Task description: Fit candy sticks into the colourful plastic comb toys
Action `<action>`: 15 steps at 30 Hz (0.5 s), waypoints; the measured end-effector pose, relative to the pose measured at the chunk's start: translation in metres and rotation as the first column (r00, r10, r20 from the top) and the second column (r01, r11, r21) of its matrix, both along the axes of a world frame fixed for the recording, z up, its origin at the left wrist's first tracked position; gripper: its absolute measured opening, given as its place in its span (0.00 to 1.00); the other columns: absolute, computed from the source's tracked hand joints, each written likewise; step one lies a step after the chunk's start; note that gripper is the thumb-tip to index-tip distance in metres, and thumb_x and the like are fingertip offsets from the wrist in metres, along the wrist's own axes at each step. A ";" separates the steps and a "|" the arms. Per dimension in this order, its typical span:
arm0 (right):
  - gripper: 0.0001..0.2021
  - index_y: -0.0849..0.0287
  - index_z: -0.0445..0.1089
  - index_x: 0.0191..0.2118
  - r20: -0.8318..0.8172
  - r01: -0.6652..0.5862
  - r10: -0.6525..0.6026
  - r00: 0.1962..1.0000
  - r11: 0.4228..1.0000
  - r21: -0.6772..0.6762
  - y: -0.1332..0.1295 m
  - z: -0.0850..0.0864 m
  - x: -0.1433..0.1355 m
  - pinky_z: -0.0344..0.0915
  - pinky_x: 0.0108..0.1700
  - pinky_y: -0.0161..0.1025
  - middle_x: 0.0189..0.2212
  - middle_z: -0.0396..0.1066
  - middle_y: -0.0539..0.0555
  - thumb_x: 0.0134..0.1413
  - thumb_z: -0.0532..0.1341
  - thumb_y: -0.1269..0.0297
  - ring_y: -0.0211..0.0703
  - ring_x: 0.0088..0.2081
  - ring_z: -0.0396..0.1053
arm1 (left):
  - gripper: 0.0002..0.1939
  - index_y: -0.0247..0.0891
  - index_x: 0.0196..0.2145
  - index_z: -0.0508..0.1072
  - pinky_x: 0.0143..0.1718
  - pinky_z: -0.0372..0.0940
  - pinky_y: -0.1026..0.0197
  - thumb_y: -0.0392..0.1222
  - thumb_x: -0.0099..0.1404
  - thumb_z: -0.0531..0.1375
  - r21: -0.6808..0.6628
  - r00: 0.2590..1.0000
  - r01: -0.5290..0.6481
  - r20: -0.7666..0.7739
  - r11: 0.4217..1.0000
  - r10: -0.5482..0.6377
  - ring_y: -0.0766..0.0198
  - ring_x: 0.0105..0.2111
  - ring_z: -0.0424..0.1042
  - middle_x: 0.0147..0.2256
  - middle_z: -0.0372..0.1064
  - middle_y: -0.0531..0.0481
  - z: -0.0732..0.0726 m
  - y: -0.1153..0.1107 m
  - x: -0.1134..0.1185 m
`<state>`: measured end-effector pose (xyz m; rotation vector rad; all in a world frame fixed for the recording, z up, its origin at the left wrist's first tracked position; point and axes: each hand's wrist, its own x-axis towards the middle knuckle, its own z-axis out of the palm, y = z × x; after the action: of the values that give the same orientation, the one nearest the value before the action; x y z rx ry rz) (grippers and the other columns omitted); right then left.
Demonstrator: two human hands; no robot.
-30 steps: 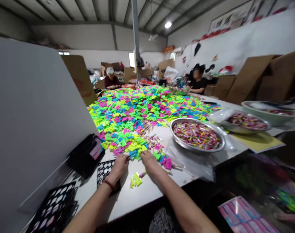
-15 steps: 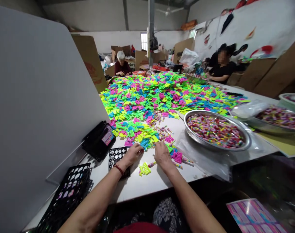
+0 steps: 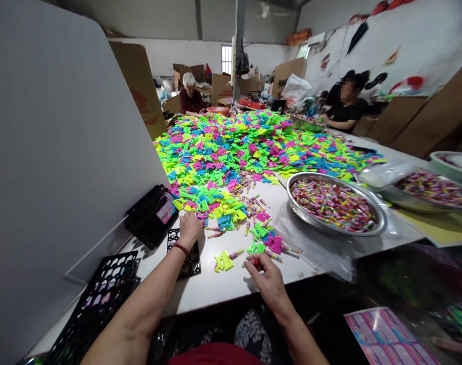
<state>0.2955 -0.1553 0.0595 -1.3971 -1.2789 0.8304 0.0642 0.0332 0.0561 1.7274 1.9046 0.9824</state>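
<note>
My left hand [image 3: 190, 228] is over the far part of a black plastic tray with holes [image 3: 192, 261], at the near edge of the colourful pieces. Its fingers curl down and away from me, so whatever they hold is hidden. Close to the table's front edge, my right hand [image 3: 269, 281] has its thumb and fingers drawn together, with a small red bit showing by them that I cannot make out. Just beyond it lies a green plastic piece [image 3: 255, 247]. To its left are a yellow plastic piece [image 3: 224, 260] and a candy-filled tube [image 3: 236, 254].
A large heap of bright plastic pieces [image 3: 249, 142] covers the table behind. Steel bowls of small tubes [image 3: 333, 205] stand at right on plastic film [image 3: 314, 243]. Black trays [image 3: 97, 299] are stacked at left beside a grey panel [image 3: 63, 152]. Two people [image 3: 191, 99] sit farther off.
My left hand has moved left, away from the small pile and over the black tray. My right hand has drawn back towards me, and the loose tubes between them now show.
</note>
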 end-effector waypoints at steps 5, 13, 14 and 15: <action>0.18 0.56 0.70 0.39 -0.200 -0.076 0.052 0.978 0.991 -0.111 -0.012 -0.005 -0.006 0.69 0.38 0.43 0.44 0.73 0.59 0.59 0.60 0.45 0.50 0.42 0.71 | 0.08 0.38 0.26 0.67 0.45 0.64 0.56 0.34 0.49 0.65 -0.088 0.954 0.002 0.300 0.996 0.025 0.52 0.43 0.70 0.31 0.71 0.48 0.017 0.000 0.000; 0.23 0.53 0.66 0.57 -0.293 -0.137 0.092 0.952 0.981 -0.139 -0.020 0.005 -0.017 0.58 0.26 0.35 0.24 0.60 0.46 0.64 0.56 0.44 0.39 0.25 0.59 | 0.08 0.35 0.32 0.68 0.40 0.73 0.59 0.33 0.56 0.64 -0.240 0.568 0.264 0.821 0.934 0.050 0.63 0.35 0.76 0.35 0.74 0.45 0.055 -0.074 0.015; 0.23 0.53 0.68 0.56 -0.291 -0.161 0.114 0.950 0.977 -0.143 -0.021 0.009 -0.018 0.57 0.26 0.35 0.24 0.60 0.46 0.64 0.55 0.44 0.38 0.25 0.58 | 0.07 0.34 0.34 0.69 0.40 0.74 0.59 0.32 0.56 0.64 -0.256 0.519 0.296 0.852 0.920 0.070 0.63 0.36 0.76 0.37 0.74 0.45 0.058 -0.087 0.017; 0.23 0.54 0.69 0.55 -0.293 -0.186 0.139 0.946 0.972 -0.142 -0.021 0.013 -0.020 0.57 0.27 0.35 0.25 0.60 0.47 0.64 0.55 0.44 0.39 0.26 0.58 | 0.08 0.34 0.35 0.70 0.39 0.74 0.61 0.31 0.57 0.64 -0.277 0.462 0.322 0.880 0.906 0.105 0.64 0.35 0.76 0.37 0.74 0.44 0.061 -0.100 0.018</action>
<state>0.2759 -0.1768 0.0727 -1.2589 -1.1333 1.2292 0.0821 -0.0664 0.1166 0.7583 1.1226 1.0270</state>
